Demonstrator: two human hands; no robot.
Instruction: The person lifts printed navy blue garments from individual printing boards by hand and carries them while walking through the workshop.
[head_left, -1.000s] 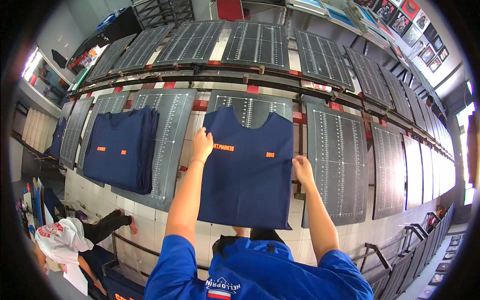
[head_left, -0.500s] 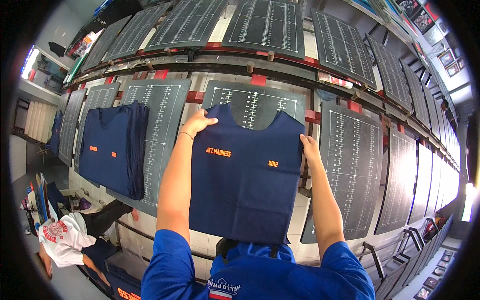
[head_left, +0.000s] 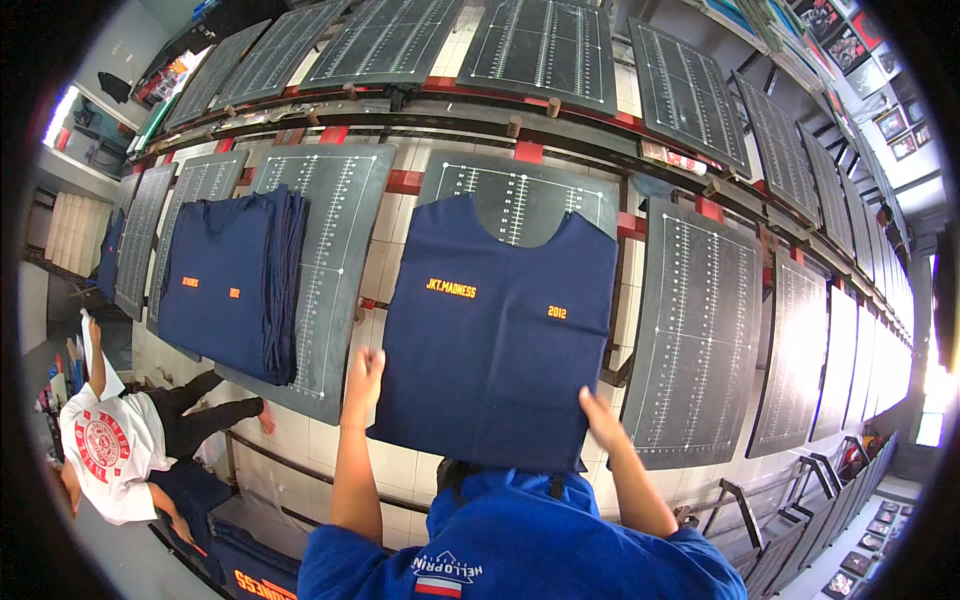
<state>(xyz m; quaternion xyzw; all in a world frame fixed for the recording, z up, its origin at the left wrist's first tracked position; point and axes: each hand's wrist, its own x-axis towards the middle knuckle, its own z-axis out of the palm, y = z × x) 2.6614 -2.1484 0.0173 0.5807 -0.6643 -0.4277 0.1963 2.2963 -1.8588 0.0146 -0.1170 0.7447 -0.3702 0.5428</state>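
A navy blue fabric shirt panel (head_left: 485,390) with a scooped neckline and small orange lettering lies on a dark board (head_left: 450,178) straight ahead of me. Its lower edge hangs toward my body. Beside the panel's left edge is my left hand (head_left: 364,382), fingers loosely apart and gripping nothing. My right hand (head_left: 601,420), slightly blurred, is at the lower right edge with its fingers stretched out; whether it touches the cloth I cannot tell. Only the board's upper end, with white ruler markings, shows above the neckline.
On the board to the left rests a stack of similar navy panels (head_left: 225,320). More marked boards (head_left: 695,340) stand in rows to the right and across a dark rail (head_left: 430,128). At the lower left, a person in a white shirt (head_left: 112,450) bends beside dark fabric.
Both hands have let go of the panel's shoulder edges and come down along its sides toward me. The panel now lies flatter on the board.
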